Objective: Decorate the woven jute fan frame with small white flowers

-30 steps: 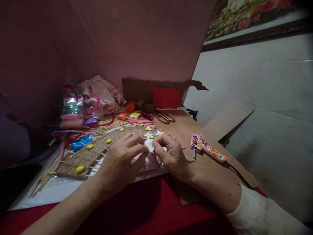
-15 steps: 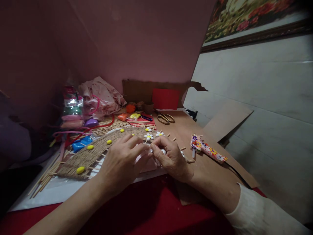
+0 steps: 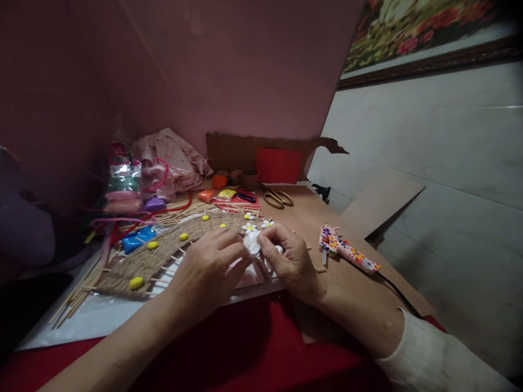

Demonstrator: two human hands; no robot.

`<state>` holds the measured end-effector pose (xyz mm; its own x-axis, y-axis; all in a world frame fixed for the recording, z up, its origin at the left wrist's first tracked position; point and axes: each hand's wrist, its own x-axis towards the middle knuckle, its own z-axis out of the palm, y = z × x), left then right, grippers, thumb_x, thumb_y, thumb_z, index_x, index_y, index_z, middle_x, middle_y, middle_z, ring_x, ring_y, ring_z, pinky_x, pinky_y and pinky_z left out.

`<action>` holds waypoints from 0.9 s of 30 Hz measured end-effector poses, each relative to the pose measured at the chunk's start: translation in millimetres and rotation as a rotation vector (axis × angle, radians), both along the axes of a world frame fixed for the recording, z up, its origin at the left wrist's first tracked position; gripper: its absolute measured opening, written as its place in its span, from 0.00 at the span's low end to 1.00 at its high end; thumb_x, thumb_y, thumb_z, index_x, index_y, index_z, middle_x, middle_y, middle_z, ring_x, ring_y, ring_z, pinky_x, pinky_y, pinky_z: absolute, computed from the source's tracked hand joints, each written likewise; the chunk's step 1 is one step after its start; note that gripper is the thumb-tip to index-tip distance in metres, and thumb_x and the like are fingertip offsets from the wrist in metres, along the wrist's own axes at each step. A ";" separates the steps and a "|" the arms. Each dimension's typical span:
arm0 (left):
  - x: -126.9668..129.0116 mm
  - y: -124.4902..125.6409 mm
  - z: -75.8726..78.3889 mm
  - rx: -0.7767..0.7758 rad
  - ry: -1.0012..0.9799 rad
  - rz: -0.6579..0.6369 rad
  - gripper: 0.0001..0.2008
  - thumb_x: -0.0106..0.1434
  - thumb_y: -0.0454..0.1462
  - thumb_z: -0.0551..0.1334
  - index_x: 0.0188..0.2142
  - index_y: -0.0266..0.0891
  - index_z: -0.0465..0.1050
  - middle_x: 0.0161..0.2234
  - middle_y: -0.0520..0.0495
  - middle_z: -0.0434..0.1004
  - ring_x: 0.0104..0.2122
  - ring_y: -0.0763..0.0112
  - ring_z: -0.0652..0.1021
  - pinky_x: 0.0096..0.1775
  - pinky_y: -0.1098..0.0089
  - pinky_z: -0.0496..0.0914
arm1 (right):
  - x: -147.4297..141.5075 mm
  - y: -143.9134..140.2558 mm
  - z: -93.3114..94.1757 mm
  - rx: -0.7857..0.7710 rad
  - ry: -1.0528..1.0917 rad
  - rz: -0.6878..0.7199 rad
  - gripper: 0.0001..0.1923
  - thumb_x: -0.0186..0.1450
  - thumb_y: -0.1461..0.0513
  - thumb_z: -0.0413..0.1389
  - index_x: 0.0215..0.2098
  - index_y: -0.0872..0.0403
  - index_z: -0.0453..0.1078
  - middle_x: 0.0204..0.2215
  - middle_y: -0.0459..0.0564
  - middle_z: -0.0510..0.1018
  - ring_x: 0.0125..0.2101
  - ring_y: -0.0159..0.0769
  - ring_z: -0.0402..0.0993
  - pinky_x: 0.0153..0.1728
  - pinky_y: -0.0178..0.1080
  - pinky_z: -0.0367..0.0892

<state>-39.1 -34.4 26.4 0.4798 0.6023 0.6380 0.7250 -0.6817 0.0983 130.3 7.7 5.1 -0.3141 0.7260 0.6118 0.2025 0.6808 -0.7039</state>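
Both hands meet at centre frame, just below the middle. The left hand (image 3: 204, 272) is closed, thumb and fingertips pinching the left side of a lump of white clay (image 3: 252, 243). The right hand (image 3: 288, 260) is likewise closed, its fingertips gripping the right side of the same lump. The white clay sits between the two sets of fingertips, held just above the worktop; it is small and rounded, with no clear long axis, and its exact shape is partly hidden by the fingers. Beneath the hands lies a pale pink-white sheet (image 3: 249, 275), resting on the worktop.

Immediately left of the hands, a woven straw mat (image 3: 151, 258) stretches as a curved band from lower left toward upper right, with yellow clay beads (image 3: 135, 282) set on it and thin wooden sticks (image 3: 71, 302) protruding at its edges. Small white clay flowers (image 3: 249, 227) lie just above the hands.

Right of the hands, a flower-patterned glue gun (image 3: 347, 251) lies on the brown cardboard worktop (image 3: 310, 215), its long axis running upper left to lower right. Further up, scissors (image 3: 278, 197) lie flat. At upper left are blue clay (image 3: 138, 239), packets and crumpled pink cloth (image 3: 169, 158). A red cloth (image 3: 245, 348) covers the lower frame.
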 end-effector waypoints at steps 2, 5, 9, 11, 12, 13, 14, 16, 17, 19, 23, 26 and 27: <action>-0.4 -0.2 -0.8 0.034 -0.003 0.011 0.08 0.63 0.33 0.57 0.29 0.34 0.72 0.28 0.45 0.73 0.31 0.66 0.71 0.33 0.64 0.67 | 0.1 0.4 0.6 -0.016 0.023 0.011 0.10 0.65 0.60 0.50 0.26 0.54 0.63 0.21 0.43 0.66 0.22 0.28 0.62 0.23 0.32 0.59; -1.4 -0.5 -1.9 0.087 -0.058 0.028 0.04 0.62 0.33 0.58 0.33 0.34 0.71 0.31 0.43 0.75 0.31 0.65 0.73 0.33 0.64 0.68 | 0.1 0.4 1.0 -0.049 0.049 0.037 0.11 0.65 0.59 0.51 0.27 0.54 0.63 0.21 0.43 0.67 0.22 0.28 0.62 0.23 0.32 0.60; -1.3 -0.5 -4.8 0.094 -0.080 0.007 0.04 0.60 0.33 0.60 0.36 0.35 0.71 0.37 0.43 0.77 0.35 0.65 0.75 0.36 0.64 0.70 | -0.1 0.2 0.6 -0.119 0.071 0.104 0.11 0.65 0.58 0.51 0.27 0.54 0.64 0.21 0.43 0.67 0.22 0.28 0.63 0.22 0.31 0.61; -0.3 -0.7 -6.4 0.058 -0.123 -0.013 0.04 0.61 0.31 0.60 0.36 0.37 0.71 0.38 0.43 0.77 0.36 0.67 0.76 0.38 0.66 0.71 | 0.1 0.2 0.3 -0.163 0.090 0.162 0.12 0.65 0.57 0.51 0.27 0.54 0.64 0.21 0.44 0.68 0.22 0.28 0.64 0.22 0.31 0.62; 0.3 -0.9 -6.9 0.037 -0.169 -0.019 0.04 0.61 0.31 0.60 0.36 0.37 0.71 0.37 0.44 0.77 0.36 0.68 0.76 0.37 0.67 0.71 | 0.3 0.2 0.2 -0.186 0.103 0.190 0.12 0.65 0.57 0.51 0.27 0.54 0.64 0.21 0.44 0.69 0.22 0.28 0.64 0.22 0.31 0.62; 1.0 -1.3 -7.1 0.010 -0.221 -0.021 0.04 0.60 0.31 0.60 0.36 0.37 0.71 0.36 0.45 0.78 0.34 0.70 0.76 0.36 0.68 0.71 | 0.6 0.1 0.2 -0.211 0.118 0.213 0.12 0.66 0.57 0.51 0.27 0.54 0.64 0.22 0.44 0.69 0.22 0.28 0.64 0.21 0.31 0.62; 1.7 -1.7 -6.8 -0.022 -0.269 -0.018 0.04 0.60 0.31 0.60 0.36 0.37 0.72 0.34 0.46 0.78 0.32 0.71 0.76 0.35 0.70 0.70 | 0.8 0.0 0.1 -0.235 0.132 0.231 0.12 0.66 0.56 0.51 0.28 0.54 0.64 0.22 0.44 0.70 0.21 0.27 0.64 0.21 0.31 0.61; 2.5 -2.8 -5.3 -0.091 -0.338 0.008 0.03 0.60 0.32 0.60 0.35 0.38 0.72 0.28 0.50 0.77 0.27 0.75 0.74 0.30 0.72 0.69 | 0.9 -0.2 0.2 -0.273 0.150 0.247 0.12 0.66 0.56 0.51 0.28 0.55 0.64 0.22 0.44 0.69 0.20 0.26 0.63 0.20 0.30 0.61; 2.6 -3.3 -4.2 -0.129 -0.363 0.029 0.03 0.60 0.33 0.61 0.34 0.38 0.73 0.26 0.51 0.76 0.24 0.76 0.73 0.28 0.73 0.68 | 0.9 -0.4 0.3 -0.280 0.152 0.248 0.12 0.65 0.56 0.51 0.28 0.55 0.64 0.21 0.44 0.69 0.20 0.26 0.62 0.19 0.30 0.60; 2.0 -3.8 -2.3 -0.211 -0.420 0.084 0.03 0.59 0.35 0.61 0.33 0.38 0.73 0.24 0.52 0.75 0.23 0.76 0.73 0.27 0.73 0.67 | 0.7 -0.9 0.7 -0.264 0.146 0.245 0.12 0.65 0.57 0.51 0.27 0.55 0.64 0.21 0.43 0.69 0.21 0.25 0.63 0.20 0.30 0.61; -0.2 -2.8 -1.4 -0.352 -0.571 0.105 0.05 0.58 0.37 0.63 0.33 0.37 0.74 0.26 0.49 0.76 0.26 0.72 0.74 0.28 0.72 0.68 | 1.1 -2.5 1.9 -0.158 0.184 0.227 0.05 0.65 0.60 0.51 0.36 0.54 0.64 0.25 0.44 0.70 0.24 0.27 0.67 0.25 0.30 0.64; -0.4 -2.0 -2.4 -0.389 -0.577 0.091 0.07 0.58 0.38 0.63 0.34 0.36 0.74 0.27 0.48 0.77 0.27 0.71 0.75 0.29 0.71 0.69 | 2.8 -3.1 2.3 -0.018 0.133 0.225 0.11 0.64 0.64 0.52 0.46 0.51 0.64 0.29 0.44 0.71 0.28 0.28 0.69 0.28 0.32 0.65; -0.3 -1.9 -2.6 -0.393 -0.563 0.095 0.07 0.58 0.38 0.62 0.34 0.36 0.74 0.28 0.48 0.77 0.27 0.71 0.74 0.29 0.70 0.69 | 3.5 -3.1 2.2 0.034 0.092 0.220 0.12 0.64 0.65 0.52 0.46 0.51 0.65 0.30 0.45 0.71 0.29 0.29 0.69 0.29 0.33 0.66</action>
